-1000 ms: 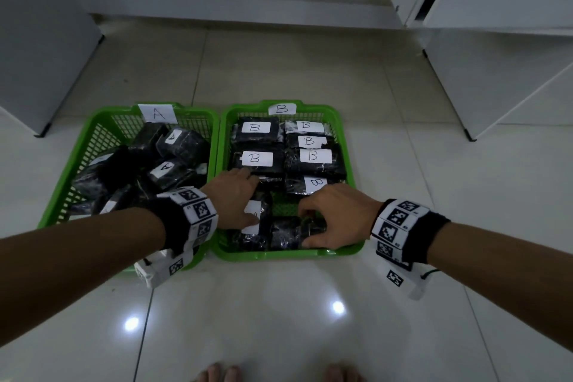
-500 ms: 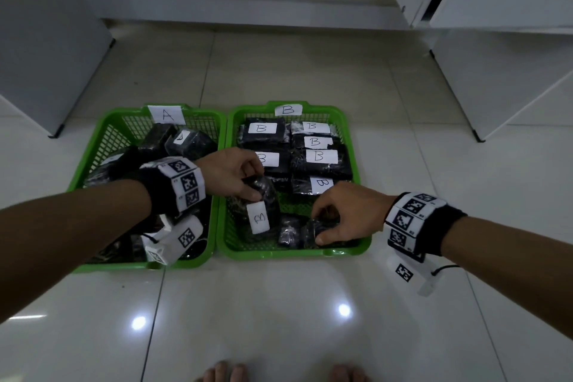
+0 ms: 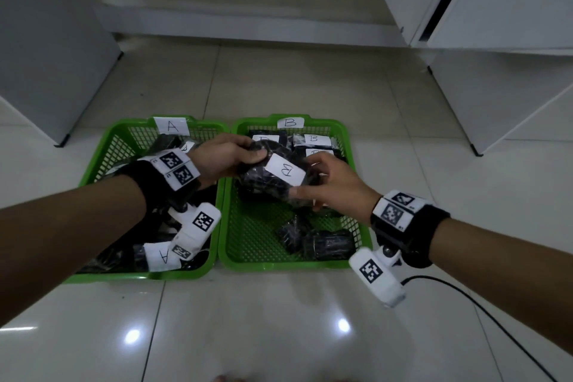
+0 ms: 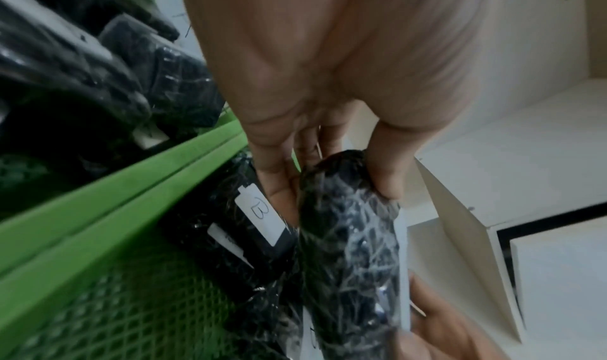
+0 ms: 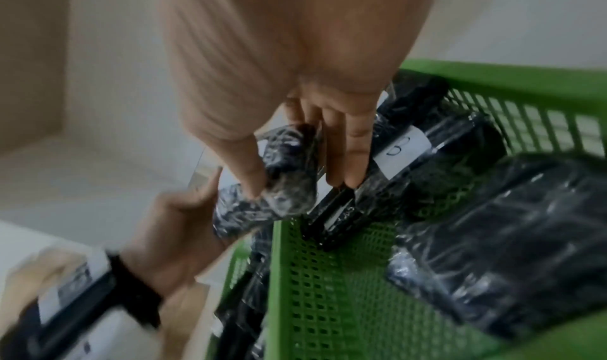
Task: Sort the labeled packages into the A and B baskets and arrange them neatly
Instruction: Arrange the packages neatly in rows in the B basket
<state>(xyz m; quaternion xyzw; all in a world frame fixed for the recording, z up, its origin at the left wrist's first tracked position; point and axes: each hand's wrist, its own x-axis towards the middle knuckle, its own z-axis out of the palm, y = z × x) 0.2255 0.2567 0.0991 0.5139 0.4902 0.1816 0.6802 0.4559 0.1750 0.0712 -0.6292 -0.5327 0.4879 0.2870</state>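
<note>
A black wrapped package with a white B label (image 3: pixel 285 169) is held in the air over the green B basket (image 3: pixel 291 263). My left hand (image 3: pixel 248 158) grips its left end, thumb on top. My right hand (image 3: pixel 310 180) pinches its right end between thumb and fingers. In the left wrist view the package (image 4: pixel 348 235) sits between thumb and fingers. The right wrist view shows the same package (image 5: pixel 279 191), blurred. More B packages (image 3: pixel 313 139) lie in rows at the back of that basket, and two dark ones (image 3: pixel 316 242) lie at its front. The A basket (image 3: pixel 93 170) on the left holds jumbled A packages (image 3: pixel 162 257).
The baskets stand side by side on a glossy tiled floor. A grey cabinet (image 3: pixel 46 56) stands at the left and white cabinets (image 3: pixel 511 87) at the right. A black cable (image 3: pixel 496 319) trails over the floor at the lower right.
My left hand lifted the B package from the front of the B basket. My right hand left the front packages and took hold of the lifted package's other end.
</note>
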